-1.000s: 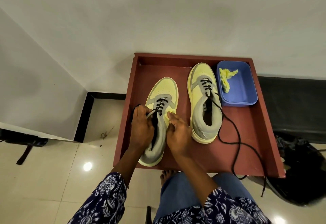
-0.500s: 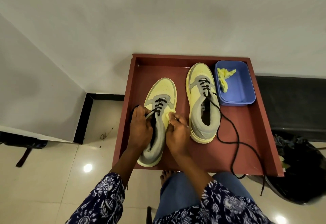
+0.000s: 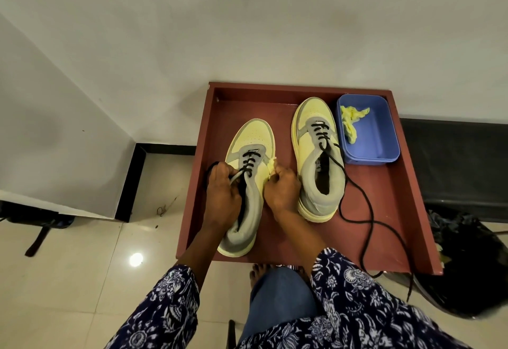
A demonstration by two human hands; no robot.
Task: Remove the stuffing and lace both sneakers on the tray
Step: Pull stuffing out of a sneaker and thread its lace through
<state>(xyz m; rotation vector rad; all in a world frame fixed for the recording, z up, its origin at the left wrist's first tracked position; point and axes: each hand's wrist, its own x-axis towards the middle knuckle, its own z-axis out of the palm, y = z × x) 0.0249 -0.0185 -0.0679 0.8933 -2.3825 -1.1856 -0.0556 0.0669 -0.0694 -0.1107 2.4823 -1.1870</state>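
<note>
A: Left sneaker (image 3: 248, 181) sat on the tray (image 3: 395, 211), directly under both hands. Left hand (image 3: 221, 196) gripped the black lace (image 3: 248, 168) plus the collar edge; right hand (image 3: 283, 190) pinched yellow stuffing (image 3: 271, 164) at its fingertips.

B: Doing it well?

A: Probably hold the collar firm, draw the wad out slowly, clear of the lace.

B: Hidden?

A: Shoe's opening was covered by the hands, so any remaining stuffing couldn't be seen. Right of the right hand, the other sneaker (image 3: 319, 156) trailed its lace past the tray edge; blue tub (image 3: 384, 139) beyond held a yellow wad.
</note>
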